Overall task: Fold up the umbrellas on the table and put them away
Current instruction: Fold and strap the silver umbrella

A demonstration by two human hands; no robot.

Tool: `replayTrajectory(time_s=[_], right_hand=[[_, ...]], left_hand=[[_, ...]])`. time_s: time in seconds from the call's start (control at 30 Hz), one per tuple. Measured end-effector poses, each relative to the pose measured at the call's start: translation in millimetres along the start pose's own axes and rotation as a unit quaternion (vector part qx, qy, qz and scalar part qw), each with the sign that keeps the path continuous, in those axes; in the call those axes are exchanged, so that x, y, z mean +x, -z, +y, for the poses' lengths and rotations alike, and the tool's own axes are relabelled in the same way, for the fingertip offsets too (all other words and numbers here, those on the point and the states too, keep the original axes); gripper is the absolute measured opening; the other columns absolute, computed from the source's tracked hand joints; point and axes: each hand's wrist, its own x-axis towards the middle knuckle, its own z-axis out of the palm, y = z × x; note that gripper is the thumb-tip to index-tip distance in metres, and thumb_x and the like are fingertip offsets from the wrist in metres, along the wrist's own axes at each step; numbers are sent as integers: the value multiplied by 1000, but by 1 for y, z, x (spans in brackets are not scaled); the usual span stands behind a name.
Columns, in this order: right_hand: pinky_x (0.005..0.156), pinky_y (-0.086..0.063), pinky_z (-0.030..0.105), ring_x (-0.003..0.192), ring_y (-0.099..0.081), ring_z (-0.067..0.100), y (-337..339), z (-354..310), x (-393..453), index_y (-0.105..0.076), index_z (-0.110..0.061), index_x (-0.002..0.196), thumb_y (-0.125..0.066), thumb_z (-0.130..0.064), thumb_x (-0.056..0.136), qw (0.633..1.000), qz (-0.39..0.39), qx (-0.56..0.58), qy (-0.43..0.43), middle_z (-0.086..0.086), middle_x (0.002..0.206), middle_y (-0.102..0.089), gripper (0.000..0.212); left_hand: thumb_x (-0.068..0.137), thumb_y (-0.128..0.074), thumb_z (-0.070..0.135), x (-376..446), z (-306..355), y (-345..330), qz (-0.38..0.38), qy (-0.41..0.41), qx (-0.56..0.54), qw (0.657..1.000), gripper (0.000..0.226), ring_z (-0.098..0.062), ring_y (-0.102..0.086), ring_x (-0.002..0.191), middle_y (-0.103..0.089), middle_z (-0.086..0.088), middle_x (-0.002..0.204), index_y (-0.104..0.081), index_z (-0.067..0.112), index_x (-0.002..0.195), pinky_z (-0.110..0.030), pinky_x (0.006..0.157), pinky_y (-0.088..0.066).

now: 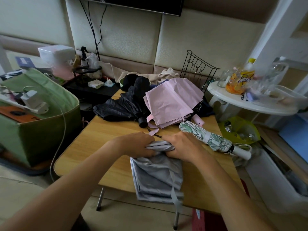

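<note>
Head view shows four umbrellas on your small wooden table (93,139), and both of your hands are on one of them. Your left hand (135,144) and right hand (183,145) sit close together at the centre of the tabletop, fingers curled tight around the bunched upper end of the grey umbrella (156,177); between the hands you can see its pleats gathered into narrow ridges with a dark edge line. Its smooth, slightly shiny canopy hangs loose toward 6 o'clock, spreading flat to the near table edge, with a fabric strap trailing off it. At 3 o'clock, just beside your right hand, lies the floral umbrella (210,137), already rolled into a tight cylinder, banded by a white strap, its white handle pointing off the table's right side. At 12 o'clock the pink umbrella (171,104) rests half collapsed, its matte cloth creased into broad flat panels, a pink strap dangling toward your hands. At 11 o'clock the black umbrella (121,107) lies crumpled, its thin fabric finely wrinkled, a stubby round black handle at its near end touching the pink cloth. One green fabric bin (43,124) stands well apart at 9 o'clock, off the table.
</note>
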Motion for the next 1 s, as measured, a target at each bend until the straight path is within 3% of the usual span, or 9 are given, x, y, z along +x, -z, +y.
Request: replayTrajectory(time_s=[0.07,0.13,0.27,0.4,0.57,0.63,0.73,0.87,1.0], right_hand=[[64,-46,37,82,-60,25,5,0,0,-44,-35,82,-68,-42,84,998,-31,44,-21,-2,87,-64,25],[68,-53,39,80,-60,21,11,3,1,-52,-33,79,-70,-46,80,989,-86,107,-46,-6,82,-59,22],[67,-53,33,79,-62,13,16,8,0,-66,-33,87,-83,-51,74,969,-168,167,-76,-10,85,-63,28],[70,-51,34,81,-62,18,21,8,-1,-68,-26,94,-82,-63,73,979,-136,124,-87,-8,84,-61,45],[71,-44,37,90,-59,25,14,0,3,-60,-28,99,-70,-74,79,992,-115,19,-49,0,101,-65,51],[71,-44,38,91,-59,24,13,0,3,-56,-28,96,-69,-74,79,993,-107,20,-44,-1,102,-64,51],[70,-46,38,86,-58,21,18,3,2,-53,-28,92,-70,-76,77,987,-117,88,-61,-6,93,-59,53],[65,-46,32,79,-60,14,30,7,-4,-63,-29,96,-74,-73,77,959,-198,183,-91,-5,91,-63,49],[65,-53,31,74,-67,16,27,10,-5,-65,-32,89,-84,-62,74,951,-195,220,-100,-7,84,-69,39]], left_hand=[[100,-56,45,-1,2,-1,-2,1,37,999,34,-23,-56,90,-59,-9,128,-58,14,112,-37,75,-42],[101,-54,43,0,7,-4,3,-4,82,997,33,-32,-62,101,-61,-12,124,-55,13,114,-36,73,-38],[101,-53,40,1,15,-8,37,-39,147,988,29,-37,-64,104,-60,-14,127,-51,14,115,-42,79,-46],[99,-56,48,2,10,-8,69,-54,118,989,39,-34,-63,102,-61,-11,120,-48,13,116,-45,84,-48],[94,-53,66,-1,0,-2,11,-2,4,1000,52,-23,-57,90,-60,0,97,-55,18,112,-40,79,-46],[95,-52,65,0,-2,-2,-1,6,6,1000,57,-25,-58,93,-61,-2,99,-55,15,123,-41,83,-47],[97,-50,62,2,-4,-2,22,-4,77,997,68,-28,-59,104,-64,-7,114,-44,11,141,-44,91,-46],[97,-53,57,5,4,-6,57,-33,142,988,44,-30,-64,101,-66,-6,110,-50,16,115,-42,83,-48],[95,-57,54,5,8,-8,122,-82,148,978,40,-29,-64,95,-64,-4,107,-50,20,114,-42,77,-49]])
